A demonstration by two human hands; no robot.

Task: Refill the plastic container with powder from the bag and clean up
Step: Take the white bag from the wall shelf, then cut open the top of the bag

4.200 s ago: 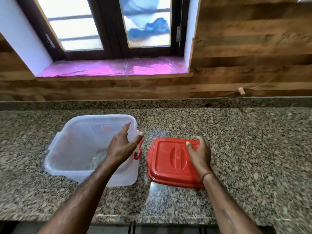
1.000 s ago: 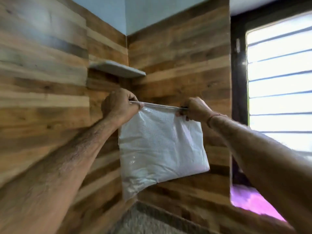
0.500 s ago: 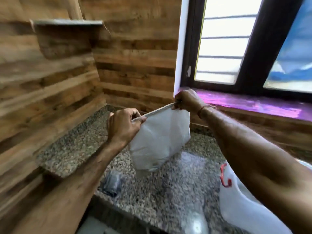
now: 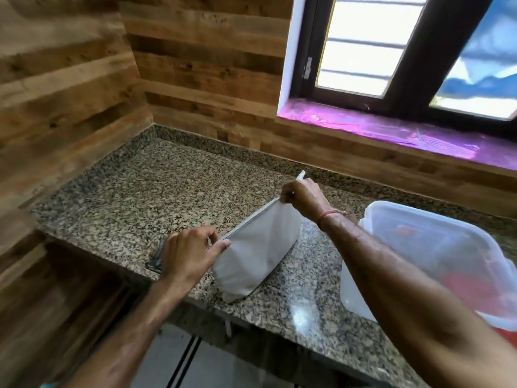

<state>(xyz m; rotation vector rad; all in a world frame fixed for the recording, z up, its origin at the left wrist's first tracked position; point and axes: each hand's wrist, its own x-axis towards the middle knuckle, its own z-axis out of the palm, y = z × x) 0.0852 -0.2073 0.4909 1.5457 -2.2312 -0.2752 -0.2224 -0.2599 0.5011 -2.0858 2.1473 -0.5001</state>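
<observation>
The white bag (image 4: 251,259) stands with its bottom on the granite desk (image 4: 145,191), close to the front edge. Its top edge is pulled straight between the two hands and slopes upward from left to right. The left hand (image 4: 190,253) pinches the lower end of this edge, with the fingers curled and the thumb pressed against the bag. The right hand (image 4: 303,198) is closed around the higher end, and a short piece of the edge sticks out above its knuckles. A thin red thread (image 4: 331,214) is tied around the right wrist.

The plastic container (image 4: 436,247) stands on the desk to the right of the bag and does not touch it. It is translucent and has no lid on it; the right forearm crosses in front of it and hides a part of it. Something red (image 4: 461,281) shows through its wall, but I cannot tell what it is.

Behind the left hand a small dark object (image 4: 156,259) lies on the desk; it is mostly hidden.

The desk meets wooden plank walls (image 4: 70,107) at the left and at the back. Above the back wall there is a window with a dark frame (image 4: 405,65), and its sill is covered with a shiny pink sheet (image 4: 377,127).
</observation>
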